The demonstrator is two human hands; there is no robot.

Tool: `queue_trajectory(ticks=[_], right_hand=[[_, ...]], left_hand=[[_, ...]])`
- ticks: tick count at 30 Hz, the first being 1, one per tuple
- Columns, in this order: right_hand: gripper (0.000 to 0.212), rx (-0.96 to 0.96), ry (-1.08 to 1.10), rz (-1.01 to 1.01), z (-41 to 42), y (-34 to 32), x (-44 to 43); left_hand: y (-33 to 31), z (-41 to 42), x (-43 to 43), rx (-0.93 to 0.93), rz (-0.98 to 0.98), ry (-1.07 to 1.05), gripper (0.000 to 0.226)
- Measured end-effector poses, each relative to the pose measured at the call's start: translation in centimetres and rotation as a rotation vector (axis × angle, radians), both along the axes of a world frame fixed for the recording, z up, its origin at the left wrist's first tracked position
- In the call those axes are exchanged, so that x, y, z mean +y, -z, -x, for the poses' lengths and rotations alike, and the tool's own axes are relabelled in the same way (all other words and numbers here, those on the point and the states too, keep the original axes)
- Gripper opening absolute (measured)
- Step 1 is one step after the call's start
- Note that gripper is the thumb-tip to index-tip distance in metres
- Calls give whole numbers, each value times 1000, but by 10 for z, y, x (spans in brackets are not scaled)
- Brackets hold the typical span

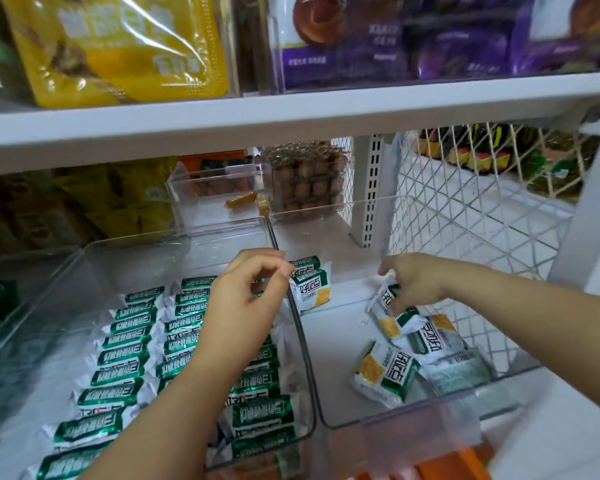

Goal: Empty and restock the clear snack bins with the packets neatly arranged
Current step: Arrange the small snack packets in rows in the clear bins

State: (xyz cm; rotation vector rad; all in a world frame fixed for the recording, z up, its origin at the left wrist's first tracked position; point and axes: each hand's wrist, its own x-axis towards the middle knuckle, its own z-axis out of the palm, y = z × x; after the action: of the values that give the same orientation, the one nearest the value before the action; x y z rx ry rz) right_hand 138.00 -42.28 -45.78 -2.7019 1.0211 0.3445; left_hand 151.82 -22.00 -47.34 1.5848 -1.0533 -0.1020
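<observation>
Two clear snack bins sit side by side on a white shelf. The left bin [84,258] holds several green-and-white packets [125,355] laid in neat rows. My left hand [246,299] hovers over its back right corner, fingers loosely curled and holding nothing, with the fingertips next to two upright packets [310,289] at the right bin's back left. In the right bin [329,375], my right hand [420,282] grips one packet [385,301] above a loose pile of packets [409,355] at the front right.
A white shelf board [291,112] hangs just above, carrying yellow bags [118,46] and purple packs [430,46]. Behind the bins stand smaller clear bins [219,199] of snacks. A white wire mesh divider [465,202] closes the right side. Something orange [458,462] lies below.
</observation>
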Motion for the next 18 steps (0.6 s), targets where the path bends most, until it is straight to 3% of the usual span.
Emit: queue_trajectory(ticks=[4, 7, 12, 18], right_hand=[[76, -214, -283, 9, -16, 5, 21], [79, -243, -422, 63, -36, 14, 37], [74, -110, -309, 115, -41, 27, 26], [38, -398, -520, 215, -63, 31, 34]], left_hand=[[-2, 1, 0, -12, -7, -2, 18], [-3, 1, 1, -21, -18, -1, 17], [-2, -1, 1, -17, -20, 1, 18], [-1, -2, 0, -40, -1, -1, 22]])
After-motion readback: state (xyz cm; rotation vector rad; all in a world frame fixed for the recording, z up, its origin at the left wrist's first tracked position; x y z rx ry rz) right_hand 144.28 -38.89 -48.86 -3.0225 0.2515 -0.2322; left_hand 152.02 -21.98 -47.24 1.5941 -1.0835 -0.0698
